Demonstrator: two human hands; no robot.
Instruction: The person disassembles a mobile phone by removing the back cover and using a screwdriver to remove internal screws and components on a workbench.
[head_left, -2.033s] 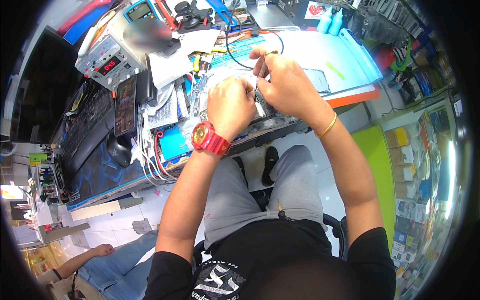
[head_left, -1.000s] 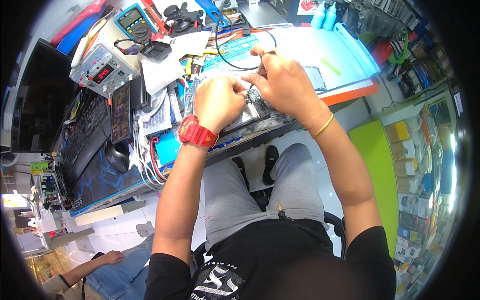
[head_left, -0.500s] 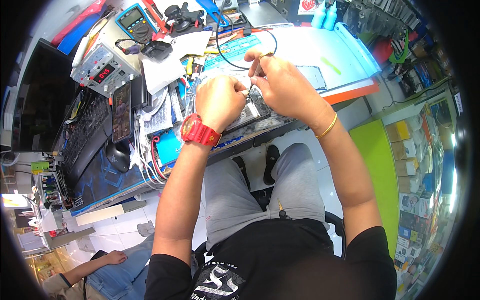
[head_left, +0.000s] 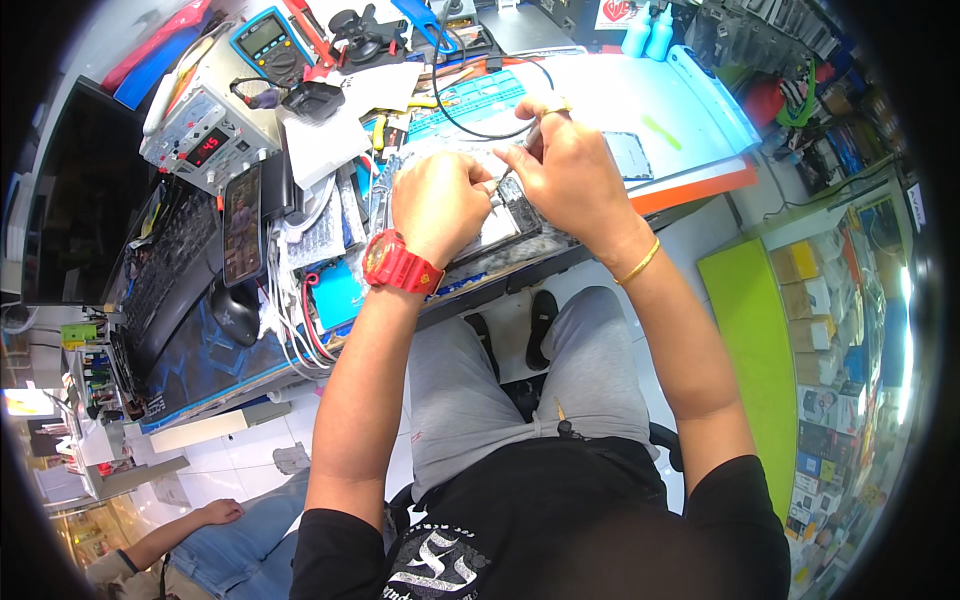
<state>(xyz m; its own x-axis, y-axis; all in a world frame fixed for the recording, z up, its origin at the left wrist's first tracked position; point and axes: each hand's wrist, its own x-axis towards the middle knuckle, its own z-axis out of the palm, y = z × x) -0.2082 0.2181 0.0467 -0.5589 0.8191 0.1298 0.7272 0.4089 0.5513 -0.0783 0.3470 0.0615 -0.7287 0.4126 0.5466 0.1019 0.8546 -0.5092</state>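
On the bench, an opened device like a phone point(head_left: 519, 212) lies with dark inner parts showing, partly covered by my hands. My left hand point(head_left: 440, 200), with a red watch at the wrist, rests over its left side. The thumb and fingers are pinched at its upper edge; what they hold is hidden. A slim pen-like tool point(head_left: 534, 134) with a thin dark tip is gripped in my right hand point(head_left: 578, 165). Its tip points down and left, close to my left fingertips. The tool's exact kind does not show.
A black cable point(head_left: 551, 88) loops behind my hands. Beyond are a blue tool mat point(head_left: 480, 100), a multimeter point(head_left: 268, 42) and a power supply point(head_left: 212, 140). A phone point(head_left: 243, 222) leans at left; another phone-like panel point(head_left: 630, 156) lies right. A seated person's hand point(head_left: 222, 511) shows lower left.
My right hand has shifted slightly and turned, so more of the tool shows. My left hand stays put. The power supply's readout has changed. The other person's hand moved slightly left.
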